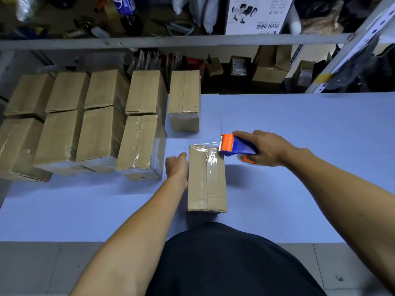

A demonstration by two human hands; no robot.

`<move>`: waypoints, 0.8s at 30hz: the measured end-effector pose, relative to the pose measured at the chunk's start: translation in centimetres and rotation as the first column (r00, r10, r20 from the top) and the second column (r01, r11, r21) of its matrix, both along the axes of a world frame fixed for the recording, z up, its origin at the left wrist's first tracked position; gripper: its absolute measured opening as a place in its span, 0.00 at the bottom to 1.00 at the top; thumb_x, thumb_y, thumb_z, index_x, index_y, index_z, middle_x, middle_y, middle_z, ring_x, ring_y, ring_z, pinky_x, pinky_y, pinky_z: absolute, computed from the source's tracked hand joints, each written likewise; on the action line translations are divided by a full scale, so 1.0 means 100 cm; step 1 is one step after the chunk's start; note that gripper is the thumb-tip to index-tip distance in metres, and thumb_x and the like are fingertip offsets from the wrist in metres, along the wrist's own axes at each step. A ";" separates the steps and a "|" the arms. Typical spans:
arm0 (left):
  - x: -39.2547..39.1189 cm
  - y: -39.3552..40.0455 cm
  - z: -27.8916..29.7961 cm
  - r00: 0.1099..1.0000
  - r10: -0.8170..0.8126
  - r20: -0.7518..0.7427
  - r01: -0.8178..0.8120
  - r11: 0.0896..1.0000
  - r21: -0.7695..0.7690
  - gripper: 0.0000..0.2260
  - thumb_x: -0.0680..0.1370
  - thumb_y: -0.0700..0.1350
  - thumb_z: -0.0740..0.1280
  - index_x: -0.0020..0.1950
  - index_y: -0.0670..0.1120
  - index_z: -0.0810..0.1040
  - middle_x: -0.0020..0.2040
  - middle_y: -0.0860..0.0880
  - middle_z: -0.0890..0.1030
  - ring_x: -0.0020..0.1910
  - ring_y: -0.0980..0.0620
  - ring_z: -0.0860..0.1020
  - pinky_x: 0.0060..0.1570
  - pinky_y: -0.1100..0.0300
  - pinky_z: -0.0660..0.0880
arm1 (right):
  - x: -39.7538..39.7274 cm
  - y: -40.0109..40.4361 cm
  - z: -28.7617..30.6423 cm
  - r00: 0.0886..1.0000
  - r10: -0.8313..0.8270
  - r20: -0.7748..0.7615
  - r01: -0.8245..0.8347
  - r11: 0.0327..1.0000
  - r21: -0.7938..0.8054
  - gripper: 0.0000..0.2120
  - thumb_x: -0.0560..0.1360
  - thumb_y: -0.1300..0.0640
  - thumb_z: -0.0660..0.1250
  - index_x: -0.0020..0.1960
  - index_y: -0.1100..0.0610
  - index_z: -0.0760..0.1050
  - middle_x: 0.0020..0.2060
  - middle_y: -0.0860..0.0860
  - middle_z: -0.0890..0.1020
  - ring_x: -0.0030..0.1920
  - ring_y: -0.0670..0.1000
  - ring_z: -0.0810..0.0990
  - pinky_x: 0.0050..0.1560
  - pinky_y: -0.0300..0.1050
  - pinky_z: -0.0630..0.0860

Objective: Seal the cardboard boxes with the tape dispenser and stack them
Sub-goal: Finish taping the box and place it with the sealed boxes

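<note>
Right grip [265,149] wrapped round the dispenser [237,146], fingers curled over its blue body, orange head pointing left at the far right corner of the box [207,178]. Left grip [177,165] pressed against the box's left side, fingers loosely curled, seemingly steadying rather than clasping. Box flat on the tabletop [299,124], between the two grips, nearer the body than the dispenser. Clear tape [210,157] laid along the top seam, wrinkled at the far end, thin strands stretched from there to the dispenser's blade.

Step in hand, by the look of it: finishing the strip at the far end, tape not yet cut free. Next move likely calls for a sharp tilt of the blade against taut tape, left grip holding the box firm, then smoothing the loose end down. After that, lifting the box leftward to the stack [89,129] beyond the left grip, beside the lone box [184,99] further off.
</note>
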State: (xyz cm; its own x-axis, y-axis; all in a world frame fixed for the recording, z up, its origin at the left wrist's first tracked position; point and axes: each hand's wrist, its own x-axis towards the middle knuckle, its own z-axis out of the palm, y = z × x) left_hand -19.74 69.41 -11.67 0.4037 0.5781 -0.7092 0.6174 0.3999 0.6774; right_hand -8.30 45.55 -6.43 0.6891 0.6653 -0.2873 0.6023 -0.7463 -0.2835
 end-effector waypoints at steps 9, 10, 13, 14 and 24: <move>-0.015 -0.024 0.017 0.726 -0.651 -0.221 0.571 0.392 0.722 0.24 0.83 0.43 0.58 0.79 0.40 0.60 0.80 0.44 0.58 0.79 0.46 0.55 0.76 0.55 0.52 | -0.016 0.008 0.001 0.999 -0.027 0.036 0.025 0.998 0.060 0.34 0.77 0.45 0.68 0.78 0.42 0.56 0.48 0.52 0.74 0.46 0.56 0.75 0.44 0.44 0.67; -0.016 -0.027 0.015 0.654 -0.685 -0.320 0.633 0.264 0.728 0.25 0.84 0.45 0.56 0.80 0.40 0.55 0.82 0.43 0.51 0.81 0.46 0.49 0.77 0.50 0.46 | -0.018 0.009 0.000 0.999 -0.036 0.040 0.033 0.997 0.070 0.34 0.77 0.44 0.68 0.77 0.42 0.56 0.48 0.53 0.74 0.46 0.57 0.75 0.43 0.45 0.67; -0.027 -0.033 0.010 0.420 -0.766 -0.486 0.707 -0.060 0.704 0.28 0.85 0.51 0.52 0.82 0.42 0.48 0.82 0.44 0.44 0.81 0.48 0.41 0.76 0.50 0.36 | -0.028 0.014 -0.006 0.997 -0.065 0.047 0.061 0.994 0.096 0.34 0.77 0.43 0.67 0.78 0.42 0.56 0.47 0.53 0.73 0.46 0.58 0.76 0.43 0.46 0.69; -0.032 -0.034 0.008 0.361 -0.785 -0.503 0.724 -0.105 0.682 0.31 0.84 0.55 0.52 0.82 0.43 0.45 0.82 0.46 0.42 0.81 0.50 0.39 0.76 0.51 0.35 | -0.030 0.014 -0.007 0.996 -0.066 0.054 0.061 0.994 0.094 0.34 0.77 0.43 0.67 0.78 0.42 0.55 0.47 0.53 0.73 0.46 0.58 0.76 0.43 0.47 0.70; -0.037 -0.035 0.007 0.206 -0.772 -0.601 0.769 -0.252 0.587 0.35 0.82 0.52 0.55 0.81 0.44 0.39 0.81 0.47 0.37 0.80 0.51 0.37 0.77 0.47 0.36 | -0.045 -0.007 -0.014 0.996 -0.092 -0.014 0.093 0.985 0.143 0.37 0.78 0.41 0.66 0.81 0.42 0.50 0.48 0.53 0.70 0.45 0.56 0.73 0.45 0.45 0.67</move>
